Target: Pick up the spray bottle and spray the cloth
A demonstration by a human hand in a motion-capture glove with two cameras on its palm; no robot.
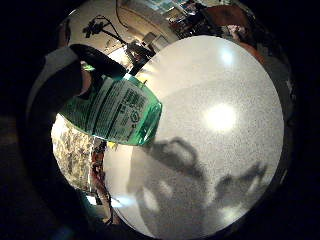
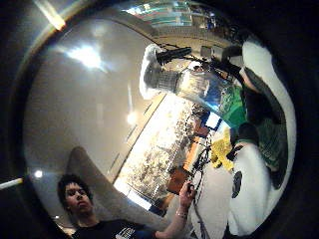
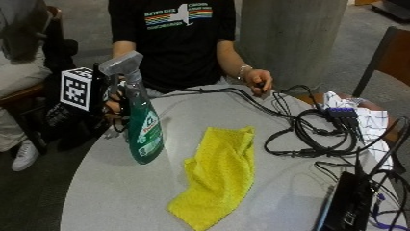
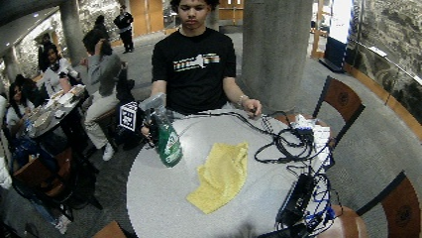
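Nearest the outside camera lay the yellow microfibre cloth (image 3: 218, 175), rumpled on the round grey table (image 3: 115, 197), its long axis running from the near edge back toward the person. Just beyond and beside it, toward the person's right, the green spray bottle (image 3: 144, 130) was lifted clear of the tabletop and roughly upright, its grey trigger head (image 3: 120, 64) uppermost. The gloved right hand (image 3: 114, 103) gripped it at the neck, fingers curled round below the trigger. The nozzle looked to point along the table edge rather than down at the cloth, so the next move probably needs tilting toward it. Farther back, the bare left hand (image 3: 258, 79) rested near black cables (image 3: 307, 130).
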